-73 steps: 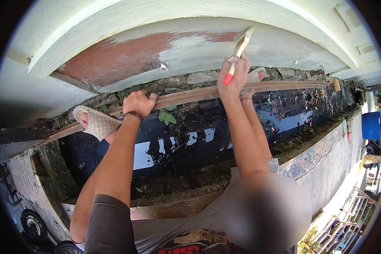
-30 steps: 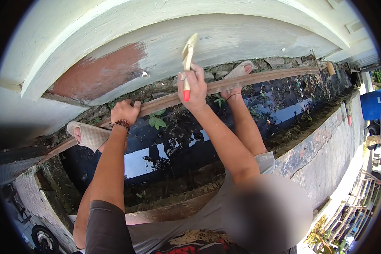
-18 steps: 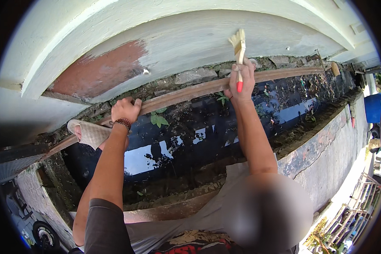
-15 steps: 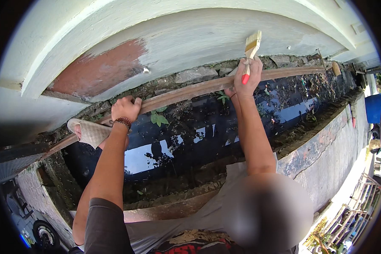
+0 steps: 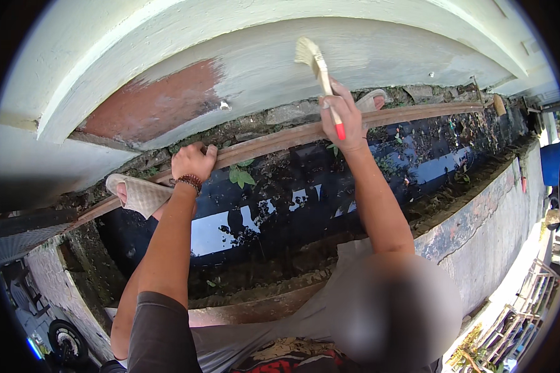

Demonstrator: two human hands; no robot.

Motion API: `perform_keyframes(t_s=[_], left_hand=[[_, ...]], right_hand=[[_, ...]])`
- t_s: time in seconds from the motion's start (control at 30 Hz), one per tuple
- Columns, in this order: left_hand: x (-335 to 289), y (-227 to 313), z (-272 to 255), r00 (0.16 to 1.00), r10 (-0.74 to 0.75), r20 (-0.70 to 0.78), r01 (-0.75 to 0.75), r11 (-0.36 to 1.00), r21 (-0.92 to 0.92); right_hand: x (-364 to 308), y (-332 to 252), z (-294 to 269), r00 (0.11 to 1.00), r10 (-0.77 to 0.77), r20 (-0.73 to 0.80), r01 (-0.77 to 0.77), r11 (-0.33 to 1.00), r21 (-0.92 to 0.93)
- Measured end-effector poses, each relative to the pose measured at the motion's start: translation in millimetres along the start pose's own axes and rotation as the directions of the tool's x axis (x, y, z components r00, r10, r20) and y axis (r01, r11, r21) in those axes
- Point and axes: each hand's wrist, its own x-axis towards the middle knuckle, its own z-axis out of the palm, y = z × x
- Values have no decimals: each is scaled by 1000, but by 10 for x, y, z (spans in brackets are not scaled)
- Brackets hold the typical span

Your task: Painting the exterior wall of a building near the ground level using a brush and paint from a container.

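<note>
My right hand (image 5: 345, 123) grips a paintbrush (image 5: 318, 64) by its pale, red-tipped handle. The pale bristles point up and left at the wall panel (image 5: 255, 56); I cannot tell whether they touch it. Streaky light grey paint covers much of this panel, and a reddish-brown patch (image 5: 152, 102) shows at its left. My left hand (image 5: 193, 161), with a beaded bracelet at the wrist, is closed over a long wooden beam (image 5: 274, 142) left of the brush.
Under the beam lies a ditch of dark water (image 5: 280, 217) with leaves and debris. My sandalled left foot (image 5: 140, 194) and right sandal (image 5: 371, 101) rest near the beam. A low concrete wall (image 5: 479, 217) borders the ditch, and a motorcycle wheel (image 5: 67, 342) shows lower left.
My right hand has swung the brush left along the panel, tilting its bristles leftward. The right sandal has come into clearer view. My left hand keeps its place on the beam.
</note>
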Motion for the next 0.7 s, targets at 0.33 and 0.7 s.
perform_keyframes(t_s=[0.33,0.7], left_hand=[[23,70,43,1000,4,4,-4,1000,-19],[-2,20,48,998,20,-57,-21,999,-27]], right_hand=[[-32,-131,288,933,223,-282,-293,926,-238],[-296,188,-329,983,95,-159,-141,939,-312]])
